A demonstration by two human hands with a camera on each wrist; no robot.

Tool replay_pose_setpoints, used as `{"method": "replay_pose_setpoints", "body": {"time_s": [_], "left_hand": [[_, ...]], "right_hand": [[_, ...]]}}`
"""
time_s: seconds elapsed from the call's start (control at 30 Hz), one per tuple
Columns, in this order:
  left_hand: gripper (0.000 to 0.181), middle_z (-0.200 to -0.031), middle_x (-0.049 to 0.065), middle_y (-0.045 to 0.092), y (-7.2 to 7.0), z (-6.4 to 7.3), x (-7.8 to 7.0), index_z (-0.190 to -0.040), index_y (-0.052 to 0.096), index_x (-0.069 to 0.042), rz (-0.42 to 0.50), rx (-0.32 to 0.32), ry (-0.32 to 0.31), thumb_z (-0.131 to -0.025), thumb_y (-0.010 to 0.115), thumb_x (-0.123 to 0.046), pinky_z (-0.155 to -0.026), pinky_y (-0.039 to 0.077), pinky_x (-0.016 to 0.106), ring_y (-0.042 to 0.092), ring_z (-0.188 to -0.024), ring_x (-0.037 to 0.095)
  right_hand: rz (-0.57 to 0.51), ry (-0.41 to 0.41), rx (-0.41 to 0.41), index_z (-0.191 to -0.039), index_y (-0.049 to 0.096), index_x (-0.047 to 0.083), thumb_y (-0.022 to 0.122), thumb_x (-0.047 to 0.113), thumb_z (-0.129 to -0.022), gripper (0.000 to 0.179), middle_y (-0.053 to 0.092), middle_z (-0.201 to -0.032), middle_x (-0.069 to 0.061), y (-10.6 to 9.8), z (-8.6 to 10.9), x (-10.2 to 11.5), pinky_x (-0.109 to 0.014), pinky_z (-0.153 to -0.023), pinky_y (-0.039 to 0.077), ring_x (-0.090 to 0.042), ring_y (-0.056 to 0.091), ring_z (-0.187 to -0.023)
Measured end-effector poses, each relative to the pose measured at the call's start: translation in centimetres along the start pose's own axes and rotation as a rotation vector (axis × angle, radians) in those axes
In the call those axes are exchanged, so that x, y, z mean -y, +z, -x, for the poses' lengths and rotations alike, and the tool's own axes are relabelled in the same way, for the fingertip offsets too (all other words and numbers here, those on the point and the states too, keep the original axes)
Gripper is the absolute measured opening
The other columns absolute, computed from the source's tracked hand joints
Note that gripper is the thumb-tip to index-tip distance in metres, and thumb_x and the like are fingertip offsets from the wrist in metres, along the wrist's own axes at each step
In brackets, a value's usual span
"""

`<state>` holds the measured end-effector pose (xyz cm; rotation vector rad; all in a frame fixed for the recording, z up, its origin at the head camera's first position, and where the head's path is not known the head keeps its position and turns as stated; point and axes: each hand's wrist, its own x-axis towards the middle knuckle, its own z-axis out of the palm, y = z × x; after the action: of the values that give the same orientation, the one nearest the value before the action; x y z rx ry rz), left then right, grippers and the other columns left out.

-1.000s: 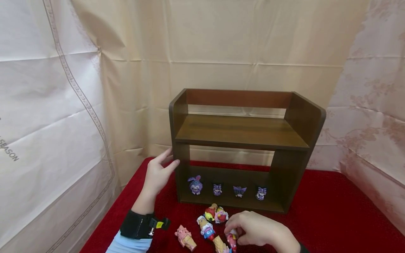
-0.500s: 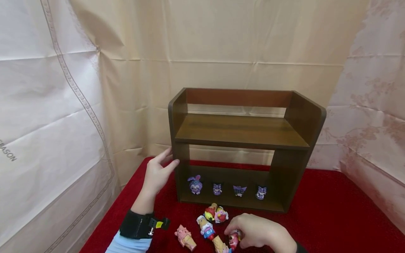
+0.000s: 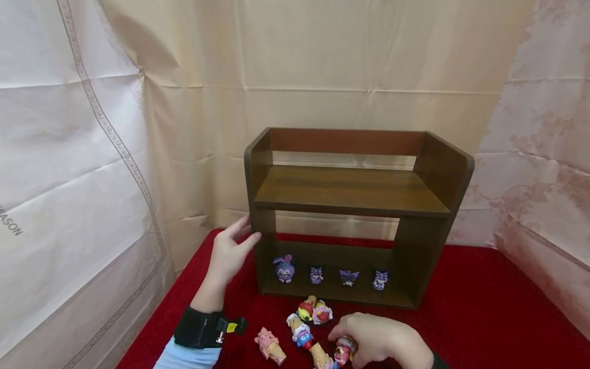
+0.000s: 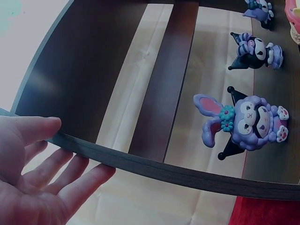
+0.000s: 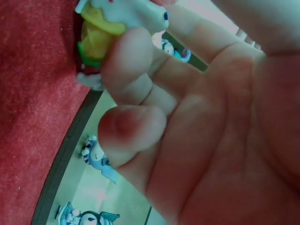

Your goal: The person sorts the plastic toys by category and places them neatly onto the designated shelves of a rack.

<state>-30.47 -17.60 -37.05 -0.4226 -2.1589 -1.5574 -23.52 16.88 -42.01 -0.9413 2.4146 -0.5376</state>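
The right hand is holding a small pink-red plastic figurine beneath its curled fingers; the left hand is resting, fingers spread, against a brown wooden shelf.

Looks like a makeshift booth here, creased drapes hanging on three sides, red cloth spread under a wooden shelf

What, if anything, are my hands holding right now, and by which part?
The right hand pinches a pink figurine; exactly which part is hidden. The left hand just rests against the left side of the shelf.
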Motion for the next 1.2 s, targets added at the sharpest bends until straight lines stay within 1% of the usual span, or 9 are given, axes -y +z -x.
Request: {"method": "replay_pose_setpoints", "body": {"time_s": [0.1, 0.23, 0.43, 0.57, 0.73, 0.9, 1.07, 1.13, 1.2], "left_hand": [[0.054, -0.144, 0.008, 0.059, 0.0, 0.0, 0.0, -0.147, 0.056, -0.010, -0.003, 0.000, 0.002, -0.096, 0.073, -0.016, -0.090, 0.057, 0.041, 0.062, -0.124, 0.029], [0.055, -0.144, 0.011, 0.059, 0.0, 0.0, -0.1, -0.148, 0.055, -0.010, -0.001, 0.004, 0.008, -0.096, 0.072, -0.016, -0.090, 0.057, 0.042, 0.062, -0.124, 0.032], [0.055, -0.143, 0.008, 0.060, 0.0, 0.0, -0.2, -0.148, 0.056, -0.013, 0.004, 0.002, 0.005, -0.096, 0.073, -0.016, -0.091, 0.056, 0.039, 0.063, -0.123, 0.027], [0.054, -0.143, 0.007, 0.060, 0.0, 0.0, -0.1, -0.147, 0.056, -0.013, 0.005, 0.001, 0.007, -0.096, 0.073, -0.016, -0.090, 0.056, 0.039, 0.063, -0.123, 0.026], [0.055, -0.143, 0.007, 0.059, 0.0, 0.1, 0.0, -0.147, 0.056, -0.013, -0.004, -0.001, 0.006, -0.096, 0.073, -0.016, -0.091, 0.056, 0.039, 0.063, -0.123, 0.026], [0.055, -0.143, 0.010, 0.060, 0.0, 0.0, 0.2, -0.147, 0.056, -0.011, -0.006, -0.005, 0.004, -0.095, 0.074, -0.016, -0.091, 0.057, 0.041, 0.063, -0.123, 0.029], [0.056, -0.143, 0.011, 0.060, 0.0, 0.1, 0.2, -0.147, 0.056, -0.010, -0.006, -0.004, -0.008, -0.095, 0.074, -0.016, -0.091, 0.056, 0.042, 0.063, -0.123, 0.030], [0.055, -0.143, 0.011, 0.059, 0.0, 0.1, 0.2, -0.147, 0.056, -0.011, -0.010, -0.003, -0.011, -0.095, 0.073, -0.016, -0.091, 0.057, 0.042, 0.063, -0.123, 0.030], [0.055, -0.142, 0.010, 0.060, 0.0, 0.0, 0.1, -0.147, 0.056, -0.011, -0.011, -0.006, -0.012, -0.095, 0.073, -0.016, -0.091, 0.057, 0.041, 0.063, -0.123, 0.028]], "right_hand": [[0.000, 0.008, 0.004, -0.121, 0.072, 0.029, 0.085, 0.009, -0.078, 0.050, 0.060, -0.107, 0.018, -0.1, 0.1, 0.0, -0.029, -0.082, 0.052, -0.001, 0.051, -0.088], [0.024, 0.018, -0.010, -0.117, 0.074, 0.030, 0.085, 0.011, -0.077, 0.046, 0.058, -0.101, 0.018, 0.0, 0.3, 0.0, -0.027, -0.077, 0.051, -0.001, 0.050, -0.084], [0.028, 0.060, -0.028, -0.104, 0.075, 0.031, 0.088, 0.012, -0.075, 0.037, 0.056, -0.093, 0.019, -0.1, 0.5, -0.4, -0.027, -0.075, 0.050, -0.002, 0.050, -0.081], [0.039, 0.063, -0.033, -0.100, 0.075, 0.032, 0.089, 0.010, -0.074, 0.037, 0.056, -0.090, 0.019, -0.2, 0.5, -0.5, -0.027, -0.074, 0.050, -0.002, 0.050, -0.080], [0.044, 0.051, -0.033, -0.099, 0.074, 0.030, 0.088, 0.007, -0.073, 0.037, 0.058, -0.090, 0.020, -0.3, 0.4, -0.6, -0.027, -0.074, 0.050, -0.001, 0.051, -0.079], [0.015, 0.058, -0.034, -0.099, 0.075, 0.028, 0.087, 0.006, -0.075, 0.035, 0.062, -0.090, 0.019, -0.3, 0.5, -0.6, -0.026, -0.072, 0.050, -0.002, 0.053, -0.077], [0.006, 0.034, -0.089, -0.101, 0.075, 0.024, 0.088, 0.011, -0.075, 0.032, 0.062, -0.087, 0.019, -0.3, 0.6, -0.8, -0.025, -0.065, 0.049, -0.002, 0.053, -0.072], [0.010, 0.009, -0.123, -0.104, 0.075, 0.023, 0.088, 0.014, -0.075, 0.033, 0.062, -0.089, 0.019, -0.5, 0.6, -1.0, -0.025, -0.066, 0.050, -0.002, 0.054, -0.074], [0.000, -0.019, -0.149, -0.109, 0.074, 0.022, 0.087, 0.017, -0.078, 0.034, 0.063, -0.095, 0.020, -0.8, 0.6, -1.1, -0.026, -0.070, 0.051, -0.001, 0.055, -0.079]]}}
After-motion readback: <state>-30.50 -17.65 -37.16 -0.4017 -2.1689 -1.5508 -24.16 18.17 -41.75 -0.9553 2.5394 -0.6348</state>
